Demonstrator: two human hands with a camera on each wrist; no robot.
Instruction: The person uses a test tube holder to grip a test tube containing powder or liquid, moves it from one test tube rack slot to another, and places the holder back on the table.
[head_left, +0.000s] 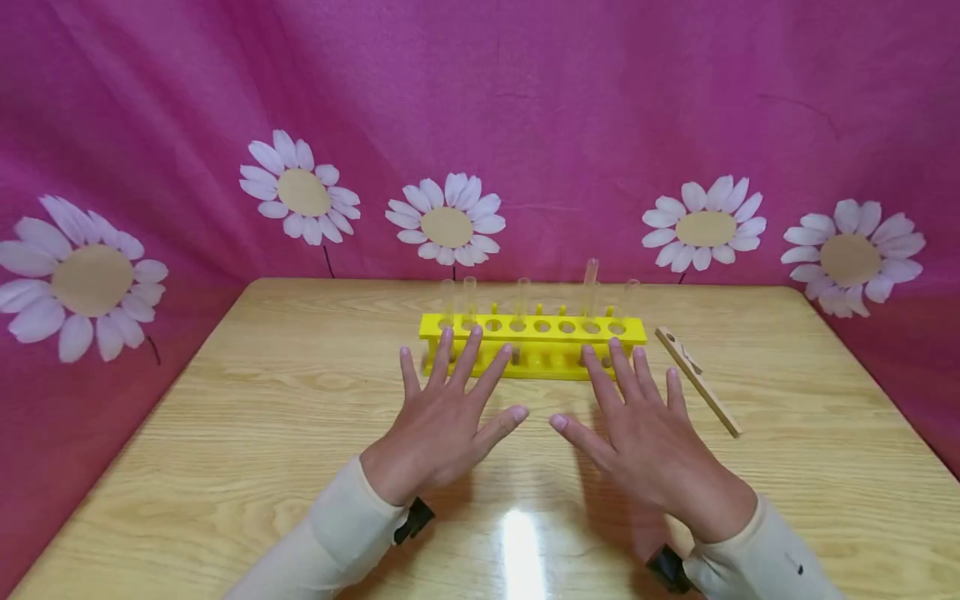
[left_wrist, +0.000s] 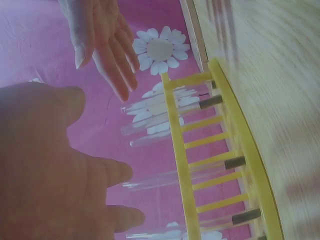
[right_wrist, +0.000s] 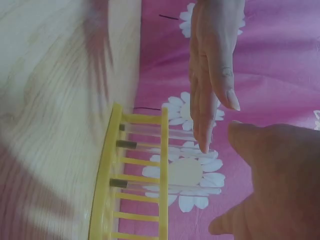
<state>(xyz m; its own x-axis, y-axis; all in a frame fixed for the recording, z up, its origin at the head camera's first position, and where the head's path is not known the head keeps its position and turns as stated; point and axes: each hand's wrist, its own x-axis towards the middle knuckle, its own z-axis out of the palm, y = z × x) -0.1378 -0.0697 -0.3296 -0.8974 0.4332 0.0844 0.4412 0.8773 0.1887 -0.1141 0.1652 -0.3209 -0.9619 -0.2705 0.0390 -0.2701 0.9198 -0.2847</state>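
Note:
My left hand (head_left: 442,421) and right hand (head_left: 648,446) are held out side by side with fingers spread, palms toward the table. Both hold nothing. Just beyond the fingertips stands a yellow test tube rack (head_left: 536,335), and the wrist views show a gap between it and the hands. Several clear test tubes (head_left: 591,287) stand upright in it, one taller than the others. Some tubes have a dark section (left_wrist: 235,163) at the bottom; what it is I cannot tell. Right of the rack lies a wooden test tube holder (head_left: 701,385), slanting toward the right hand's side.
Everything stands on a light wood-grain table (head_left: 247,433) with rounded far corners. A pink cloth (head_left: 540,125) printed with white daisies hangs behind and along the sides. Black straps (head_left: 414,521) show at both wrists.

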